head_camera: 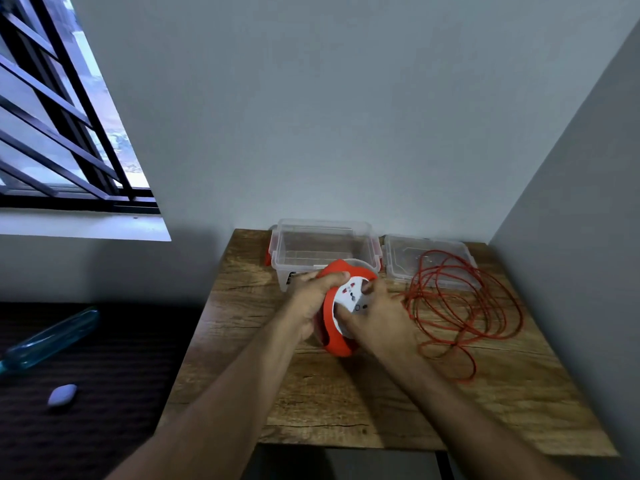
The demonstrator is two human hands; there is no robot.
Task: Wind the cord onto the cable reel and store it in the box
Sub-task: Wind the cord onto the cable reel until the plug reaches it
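The round orange plastic cable reel with the white socket face (348, 308) was held just above the wood-grain table top (311, 403), tilted on edge so that its white face was turned toward the right and slightly up, its axle lying roughly across the body from left to right. It was clasped from the left by the left hand (311, 299), whose fingers were curled over the orange rim at the top while the palm backed the hidden side. The right hand (377, 315) was laid against the white face, thumb and fingers closed on what was judged to be the winding knob, though the knob itself was hidden. The thin orange cord (464, 306) was spread in loose loops on the table to the right of the reel, wholly on the right hand's side, with one strand seen running toward the reel near that hand's knuckles. Almost none of it was judged to be wound yet. Turning the face would therefore draw cord in from the right, across the table. Behind the reel, close by it, the clear plastic box with orange latches (325, 251) stood open, and its clear lid (401, 258) was lying beside it, partly under the farthest loops.
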